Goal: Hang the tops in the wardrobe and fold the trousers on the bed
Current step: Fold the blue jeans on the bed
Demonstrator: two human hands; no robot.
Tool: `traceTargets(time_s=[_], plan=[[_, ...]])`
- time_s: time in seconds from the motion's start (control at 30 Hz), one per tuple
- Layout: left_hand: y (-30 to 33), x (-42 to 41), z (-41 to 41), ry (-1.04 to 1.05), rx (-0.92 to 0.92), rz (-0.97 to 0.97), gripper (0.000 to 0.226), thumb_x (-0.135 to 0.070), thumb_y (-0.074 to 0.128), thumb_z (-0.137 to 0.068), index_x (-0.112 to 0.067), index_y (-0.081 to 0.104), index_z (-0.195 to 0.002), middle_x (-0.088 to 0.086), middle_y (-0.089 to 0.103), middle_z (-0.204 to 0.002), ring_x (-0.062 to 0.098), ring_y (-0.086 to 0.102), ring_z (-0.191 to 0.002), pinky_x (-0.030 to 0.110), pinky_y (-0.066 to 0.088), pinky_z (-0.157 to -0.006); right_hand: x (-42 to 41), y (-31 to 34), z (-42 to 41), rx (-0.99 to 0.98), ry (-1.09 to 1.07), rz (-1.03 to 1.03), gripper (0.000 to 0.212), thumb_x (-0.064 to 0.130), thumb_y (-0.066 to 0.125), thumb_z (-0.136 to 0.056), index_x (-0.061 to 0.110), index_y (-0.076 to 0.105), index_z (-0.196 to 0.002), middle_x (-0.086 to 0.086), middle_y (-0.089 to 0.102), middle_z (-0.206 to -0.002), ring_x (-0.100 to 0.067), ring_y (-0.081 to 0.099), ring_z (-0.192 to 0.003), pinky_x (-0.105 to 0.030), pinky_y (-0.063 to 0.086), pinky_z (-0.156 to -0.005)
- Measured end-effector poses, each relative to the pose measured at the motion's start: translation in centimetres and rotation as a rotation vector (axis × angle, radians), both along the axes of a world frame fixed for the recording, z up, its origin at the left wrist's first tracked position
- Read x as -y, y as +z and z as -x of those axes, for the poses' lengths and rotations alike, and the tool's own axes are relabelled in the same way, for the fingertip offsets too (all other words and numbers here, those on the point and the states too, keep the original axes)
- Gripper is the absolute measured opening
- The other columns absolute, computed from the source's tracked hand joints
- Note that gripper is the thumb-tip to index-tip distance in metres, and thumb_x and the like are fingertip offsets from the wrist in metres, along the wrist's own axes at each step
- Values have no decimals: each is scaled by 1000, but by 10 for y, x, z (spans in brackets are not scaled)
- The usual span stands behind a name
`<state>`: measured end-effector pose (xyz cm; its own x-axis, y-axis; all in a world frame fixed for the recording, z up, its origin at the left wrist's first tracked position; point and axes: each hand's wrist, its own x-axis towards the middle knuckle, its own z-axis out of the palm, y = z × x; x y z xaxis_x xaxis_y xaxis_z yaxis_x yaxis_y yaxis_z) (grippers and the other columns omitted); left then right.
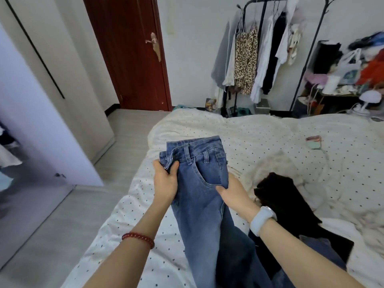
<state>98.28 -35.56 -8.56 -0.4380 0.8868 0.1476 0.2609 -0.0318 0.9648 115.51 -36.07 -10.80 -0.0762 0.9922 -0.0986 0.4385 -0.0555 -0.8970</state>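
Note:
I hold a pair of blue jeans (199, 183) up over the bed (270, 138), waistband away from me and legs hanging toward me. My left hand (165, 180) grips the waistband's left end near the fly, thumb over the denim. My right hand (232, 193) pinches the right side by the front pocket, thumb on the fabric. A black garment (291, 204) lies crumpled on the bed to the right of the jeans, with more denim (320, 248) under it. The wardrobe's open door (35, 125) stands at the left.
A black clothes rail (259, 50) with hanging tops stands beyond the bed. A cluttered side table (342, 84) with a lamp is at the far right. A small pink and green item (314, 141) lies on the bed. A red-brown door (128, 53) is behind; bare floor (62, 215) at the left.

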Motion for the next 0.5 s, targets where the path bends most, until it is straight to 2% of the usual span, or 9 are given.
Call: traceTargets(time_s=[0.13,0.2,0.27,0.3,0.33,0.37,0.4,0.43,0.5], plan=[[-50,-61,16,-50,55,138,24,-22,53,-94,-9,36,-105,2,51,-103,20,49,-96,24,35,-77,-58,-46,12,48,-73,4,36,1,48,-90,8,50,-126,-6,57,-122,-16,51,-111,-16,34,-79],[-78,-107,24,-106,215,224,40,-28,52,-95,-7,34,-124,5,50,-122,20,49,-108,30,40,-89,-103,-67,18,23,-112,-7,45,2,47,-93,10,40,-137,-4,53,-130,-12,47,-112,-11,34,-83],[-108,-137,27,-178,324,384,70,-36,51,-94,-11,11,-146,5,31,-148,23,37,-130,37,33,-104,-140,-92,21,48,-132,27,58,10,48,-95,9,20,-146,-5,37,-146,-17,38,-130,-19,29,-103],[-126,-142,28,-215,279,486,76,-37,51,-94,-13,5,-149,5,23,-152,25,30,-137,39,30,-106,-149,-108,20,114,-133,48,62,15,47,-96,9,14,-148,-7,27,-152,-19,28,-138,-23,22,-109],[-145,-139,28,-269,213,571,70,-35,50,-95,-13,10,-149,6,26,-151,26,30,-137,39,30,-105,-150,-124,16,193,-124,58,62,17,45,-97,8,12,-148,-7,21,-154,-21,22,-141,-24,16,-111],[-168,-126,26,-320,174,641,54,-30,49,-97,-13,27,-143,6,38,-142,26,37,-131,35,34,-100,-141,-142,12,243,-107,70,58,16,44,-97,6,16,-148,-8,23,-153,-21,22,-141,-24,16,-110],[-187,-107,23,-354,137,687,34,-25,47,-98,-13,43,-129,4,49,-127,24,45,-120,31,38,-91,-127,-158,6,264,-87,60,51,14,43,-97,5,26,-144,-9,31,-149,-23,28,-138,-26,20,-109],[-207,-84,18,-369,131,740,19,-23,46,-98,-15,48,-115,1,53,-112,22,49,-108,28,40,-82,-105,-173,2,266,-54,41,42,12,44,-96,4,40,-137,-10,44,-139,-26,38,-130,-29,29,-105],[-238,-39,9,-353,166,829,17,-24,46,-97,-16,47,-112,-1,55,-105,19,53,-95,27,45,-69,-56,-197,-4,340,1,17,32,15,45,-92,6,53,-122,-9,56,-120,-26,50,-114,-29,39,-94]])
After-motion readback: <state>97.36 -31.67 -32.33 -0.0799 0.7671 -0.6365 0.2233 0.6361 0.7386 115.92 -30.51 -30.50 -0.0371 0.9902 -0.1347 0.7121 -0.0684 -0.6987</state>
